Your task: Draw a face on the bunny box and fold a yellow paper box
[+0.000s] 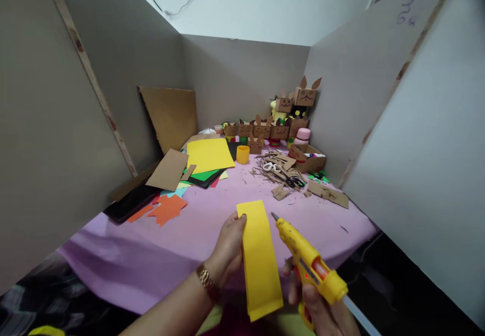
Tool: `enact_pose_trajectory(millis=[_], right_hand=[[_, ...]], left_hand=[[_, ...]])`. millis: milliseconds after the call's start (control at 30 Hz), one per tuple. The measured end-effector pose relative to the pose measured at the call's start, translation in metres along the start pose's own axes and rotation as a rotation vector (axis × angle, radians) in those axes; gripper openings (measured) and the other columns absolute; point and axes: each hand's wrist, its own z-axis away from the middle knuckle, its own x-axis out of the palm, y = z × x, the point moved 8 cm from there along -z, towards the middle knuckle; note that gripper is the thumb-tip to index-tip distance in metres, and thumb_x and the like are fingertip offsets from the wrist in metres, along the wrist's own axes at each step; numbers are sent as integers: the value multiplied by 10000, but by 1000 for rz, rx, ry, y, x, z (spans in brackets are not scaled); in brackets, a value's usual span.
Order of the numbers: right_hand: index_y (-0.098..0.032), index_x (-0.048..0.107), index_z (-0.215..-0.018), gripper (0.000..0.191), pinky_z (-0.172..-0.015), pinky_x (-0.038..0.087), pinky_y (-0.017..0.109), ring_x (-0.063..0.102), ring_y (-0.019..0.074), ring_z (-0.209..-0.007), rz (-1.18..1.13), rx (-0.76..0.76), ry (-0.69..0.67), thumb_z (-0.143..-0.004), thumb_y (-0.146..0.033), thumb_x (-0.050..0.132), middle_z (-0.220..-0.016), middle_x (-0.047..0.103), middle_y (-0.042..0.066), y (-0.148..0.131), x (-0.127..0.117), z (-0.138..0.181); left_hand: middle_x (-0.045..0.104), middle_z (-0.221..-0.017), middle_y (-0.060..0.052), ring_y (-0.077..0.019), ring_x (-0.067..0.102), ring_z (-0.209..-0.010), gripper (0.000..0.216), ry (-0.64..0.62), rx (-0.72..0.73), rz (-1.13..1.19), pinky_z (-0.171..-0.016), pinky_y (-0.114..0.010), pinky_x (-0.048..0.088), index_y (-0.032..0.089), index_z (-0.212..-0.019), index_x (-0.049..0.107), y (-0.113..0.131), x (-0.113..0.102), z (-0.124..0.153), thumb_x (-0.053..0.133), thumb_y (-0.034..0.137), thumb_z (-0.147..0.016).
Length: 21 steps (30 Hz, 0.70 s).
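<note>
My left hand (230, 242) pinches the left edge of a long folded strip of yellow paper (261, 260), thumb on top, above the front edge of the table. In my right hand (322, 310) is a yellow hot glue gun (303, 250), gripped by its handle. Its metal nozzle points up and left, just right of the strip's upper end and apart from it. A pale glue stick (359, 317) sticks out of the gun's back, and a small red light glows on its side.
A pink cloth (212, 209) covers the table. Yellow sheets (210, 154), cardboard (168, 169) and orange paper scraps (168, 209) lie left. A yellow paper ring (243, 154) stands mid-table. Scissors (293, 178) rest among cardboard scraps at right, before cardboard animal figures (261, 130). Grey panels enclose the sides.
</note>
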Motion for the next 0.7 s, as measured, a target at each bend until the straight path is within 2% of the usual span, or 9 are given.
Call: enact_pose_trajectory(millis=[100,167,233,300,333,400,433,500,700], right_hand=[[-199,520,-993,450,-433,393,192,448,100,-452,-35,147,-8,-866,-589,335,-639,550,-3,18,-1,-20],[-191,538,-951,472,-441,369,195,413,99,-455,-43,238,-15,-848,-611,349,-588,514,-20,30,-3,-31],[-191,552,-936,509,-451,364,199,413,101,-467,-29,292,-26,-825,-645,352,-584,511,-23,38,-4,-42],[-192,568,-935,541,-445,364,202,416,103,-459,-6,343,-56,-814,-667,341,-568,504,-28,47,-4,-54],[-191,579,-935,548,-442,371,205,427,105,-457,15,363,-71,-816,-667,334,-561,504,-28,51,-4,-60],[-192,605,-941,535,-462,409,218,477,123,-481,69,379,-83,-826,-647,349,-564,526,-17,57,-5,-74],[-193,619,-946,519,-493,437,229,513,139,-516,94,376,-79,-829,-631,368,-579,548,-7,60,-7,-82],[-201,638,-978,484,-564,484,257,568,170,-592,131,363,-87,-835,-599,404,-632,597,16,64,-9,-95],[-256,663,-1029,385,-684,535,283,638,210,-756,187,395,-150,-858,-518,438,-796,685,47,82,-8,-120]], left_hand=[[671,-733,-94,-214,644,-619,143,17,8,-107,-595,-354,515,137,-884,546,1,-3,-30,473,232,-805],[647,-1022,-185,-295,629,-925,297,74,58,-192,-773,-424,495,127,-1053,520,7,-12,-39,512,283,-801],[388,-1389,-185,-286,345,-1286,520,158,156,-281,-1028,-418,306,155,-1252,397,15,-26,-39,564,318,-788],[121,-1524,-78,-202,60,-1383,631,169,291,-436,-1121,-355,54,201,-1348,293,19,-33,-34,580,287,-793],[111,-1525,-92,-212,57,-1383,600,69,416,-727,-1121,-415,45,187,-1380,239,20,-22,-29,492,297,-847],[174,-1511,-90,-240,135,-1373,579,-352,588,-1166,-1093,-504,169,230,-1405,176,-3,11,-18,414,293,-880],[197,-1501,-97,-264,167,-1364,638,-590,627,-1324,-1070,-536,212,235,-1413,140,-21,24,-10,449,330,-863],[257,-1473,-108,-280,220,-1346,587,-867,662,-1522,-1022,-590,265,228,-1409,148,-45,35,-4,408,273,-885],[287,-1421,-228,-374,274,-1297,624,-945,611,-1763,-947,-579,382,58,-1354,288,-48,26,-32,518,246,-804]])
